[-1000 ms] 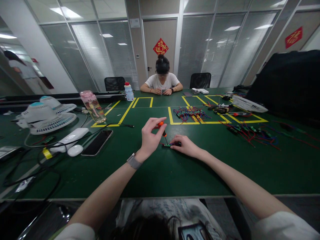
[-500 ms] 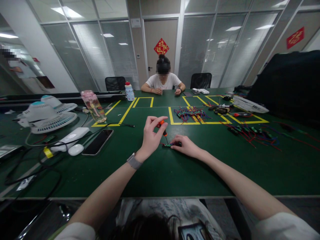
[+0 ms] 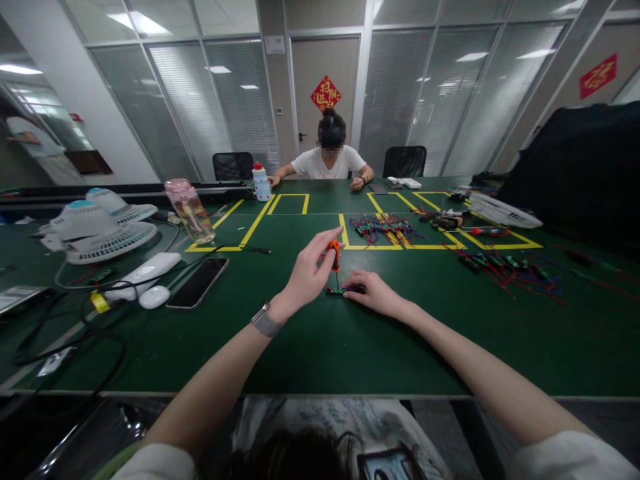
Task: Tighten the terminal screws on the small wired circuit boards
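Note:
My left hand (image 3: 311, 270) is closed around the orange and black handle of a screwdriver (image 3: 335, 257), its thumb and fingers at the handle's side. The shaft points down, and its tip meets a small green circuit board (image 3: 336, 291) lying on the table. From the right, my right hand (image 3: 374, 292) grips the board's dark end with its fingertips, holding it against the tabletop. What lies beneath those fingers is hidden.
On the green table (image 3: 280, 360), bundles of wired circuit boards (image 3: 383, 229) lie ahead, and more wired boards (image 3: 510, 265) to the right. A phone (image 3: 198, 283), bottle (image 3: 191, 212) and fans (image 3: 110, 233) stand left. A person (image 3: 327, 160) sits opposite.
The fingers of my left hand have shifted around the screwdriver handle, which now stands more upright. My right hand stays on the board. The person opposite has moved one hand outward toward the small bottle.

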`<state>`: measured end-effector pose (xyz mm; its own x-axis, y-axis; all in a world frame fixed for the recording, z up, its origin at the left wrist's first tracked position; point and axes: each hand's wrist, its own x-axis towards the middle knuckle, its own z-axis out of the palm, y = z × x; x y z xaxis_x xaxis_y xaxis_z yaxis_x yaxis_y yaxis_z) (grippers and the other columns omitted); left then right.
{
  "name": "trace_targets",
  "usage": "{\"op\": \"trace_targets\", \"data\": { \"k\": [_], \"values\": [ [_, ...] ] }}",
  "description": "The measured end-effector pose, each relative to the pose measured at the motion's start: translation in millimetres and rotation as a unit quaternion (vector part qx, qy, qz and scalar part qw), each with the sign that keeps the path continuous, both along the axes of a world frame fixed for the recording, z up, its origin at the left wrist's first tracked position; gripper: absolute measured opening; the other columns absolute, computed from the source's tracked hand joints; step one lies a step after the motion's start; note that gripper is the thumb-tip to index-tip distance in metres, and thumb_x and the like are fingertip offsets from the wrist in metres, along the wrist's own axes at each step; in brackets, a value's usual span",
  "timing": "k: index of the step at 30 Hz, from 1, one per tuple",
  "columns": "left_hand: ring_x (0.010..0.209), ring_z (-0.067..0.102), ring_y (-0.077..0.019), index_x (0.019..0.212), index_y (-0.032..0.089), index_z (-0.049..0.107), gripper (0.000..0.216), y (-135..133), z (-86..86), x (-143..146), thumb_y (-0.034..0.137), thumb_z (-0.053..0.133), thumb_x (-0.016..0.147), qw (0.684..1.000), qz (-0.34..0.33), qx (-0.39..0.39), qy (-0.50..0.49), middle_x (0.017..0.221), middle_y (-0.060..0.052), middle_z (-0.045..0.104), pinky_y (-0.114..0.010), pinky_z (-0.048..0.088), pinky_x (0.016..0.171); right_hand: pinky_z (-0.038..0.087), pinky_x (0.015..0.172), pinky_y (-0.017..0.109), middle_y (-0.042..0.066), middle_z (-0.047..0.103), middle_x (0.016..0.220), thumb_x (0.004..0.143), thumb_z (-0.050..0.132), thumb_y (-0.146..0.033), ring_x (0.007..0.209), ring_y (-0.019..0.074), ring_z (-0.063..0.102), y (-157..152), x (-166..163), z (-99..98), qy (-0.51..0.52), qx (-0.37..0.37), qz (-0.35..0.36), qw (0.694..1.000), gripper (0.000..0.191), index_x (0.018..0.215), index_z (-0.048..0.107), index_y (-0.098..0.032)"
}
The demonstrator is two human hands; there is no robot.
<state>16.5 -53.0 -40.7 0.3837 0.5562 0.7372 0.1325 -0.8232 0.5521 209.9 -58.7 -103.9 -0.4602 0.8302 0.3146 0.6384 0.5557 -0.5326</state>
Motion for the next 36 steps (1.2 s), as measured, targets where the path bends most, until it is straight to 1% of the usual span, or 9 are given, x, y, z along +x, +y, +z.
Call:
{"op": "trace_targets", "data": {
  "k": [2,6,10,13,18,23,26,31,36],
  "values": [
    [0.097,0.059,-0.0147,0.127,0.026,0.052,0.036,0,0.7,0,0.019,0.047,0.092,1.000,0.000,0.002,0.007,0.110,-0.006,0.058,-0.027,0.054,0.079,0.046,0.072,0.029,0.005,0.063,0.084,0.081,0.065,-0.020,0.076,0.0167,0.059,0,0,-0.6,0.000,0.002,0.002,1.000,0.011,0.089,0.072,-0.017],
    [0.081,0.057,-0.0132,0.103,0.022,0.065,0.020,-1,0.6,0,0.026,0.064,0.083,0.993,0.096,0.065,0.005,0.090,-0.003,0.055,-0.027,0.052,0.074,0.047,0.073,0.030,0.005,0.063,0.085,0.081,0.065,-0.021,0.077,0.0171,0.059,0,1,-1.4,0.001,0.009,0.003,1.000,0.011,0.089,0.072,-0.017],
    [0.098,0.057,-0.0157,0.124,0.024,0.054,0.032,0,-2.0,1,0.023,0.048,0.092,0.997,0.063,0.042,0.006,0.112,-0.007,0.054,-0.031,0.051,0.085,0.047,0.071,0.029,0.005,0.063,0.083,0.081,0.065,-0.024,0.075,0.0168,0.059,-1,0,-0.9,-0.003,0.008,-0.003,1.000,0.013,0.089,0.072,-0.017],
    [0.095,0.060,-0.0137,0.131,0.024,0.047,0.037,1,-4.2,3,0.021,0.043,0.094,0.999,0.024,-0.012,-0.020,0.116,-0.007,0.056,-0.025,0.053,0.076,0.046,0.070,0.028,0.005,0.062,0.083,0.082,0.064,-0.025,0.076,0.0168,0.059,-1,-1,-1.1,-0.003,0.008,-0.005,1.000,0.013,0.088,0.072,-0.016],
    [0.079,0.056,-0.0123,0.099,0.020,0.065,0.018,-1,-2.6,1,0.028,0.062,0.084,0.992,0.117,0.039,-0.024,0.088,-0.002,0.057,-0.025,0.051,0.072,0.046,0.071,0.028,0.005,0.062,0.083,0.082,0.064,-0.025,0.076,0.0169,0.060,-1,0,-2.1,-0.001,0.009,-0.006,1.000,0.012,0.088,0.071,-0.017],
    [0.097,0.059,-0.0147,0.131,0.024,0.048,0.036,0,-6.0,2,0.023,0.038,0.096,0.998,0.059,0.004,-0.026,0.111,-0.007,0.057,-0.031,0.051,0.085,0.046,0.070,0.028,0.005,0.062,0.082,0.083,0.064,-0.025,0.075,0.0165,0.059,-1,-1,-1.3,-0.007,0.011,-0.006,1.000,0.012,0.087,0.071,-0.017],
    [0.086,0.064,-0.0126,0.134,0.023,0.042,0.039,5,-9.6,3,0.025,0.039,0.096,0.997,0.011,-0.059,-0.051,0.112,-0.008,0.059,-0.026,0.054,0.073,0.045,0.069,0.028,0.005,0.061,0.082,0.083,0.063,-0.025,0.075,0.0165,0.058,-2,-1,-0.6,-0.008,0.011,-0.006,1.000,0.012,0.087,0.071,-0.017],
    [0.080,0.061,-0.0128,0.112,0.021,0.060,0.025,6,-5.4,-1,0.031,0.055,0.089,0.996,0.088,0.000,-0.005,0.094,-0.003,0.059,-0.026,0.052,0.075,0.045,0.070,0.028,0.005,0.061,0.083,0.082,0.064,-0.024,0.075,0.0168,0.058,-2,-1,0.3,-0.005,0.008,-0.007,1.000,0.011,0.086,0.071,-0.016],
    [0.109,0.055,-0.0171,0.135,0.023,0.041,0.039,2,-3.3,-1,0.022,0.036,0.097,0.993,0.104,0.052,0.024,0.121,-0.009,0.054,-0.036,0.044,0.097,0.045,0.068,0.027,0.005,0.061,0.082,0.083,0.063,-0.025,0.074,0.0163,0.058,-2,-1,-0.9,-0.006,0.008,-0.008,1.000,0.012,0.085,0.070,-0.016]
  ]
}}
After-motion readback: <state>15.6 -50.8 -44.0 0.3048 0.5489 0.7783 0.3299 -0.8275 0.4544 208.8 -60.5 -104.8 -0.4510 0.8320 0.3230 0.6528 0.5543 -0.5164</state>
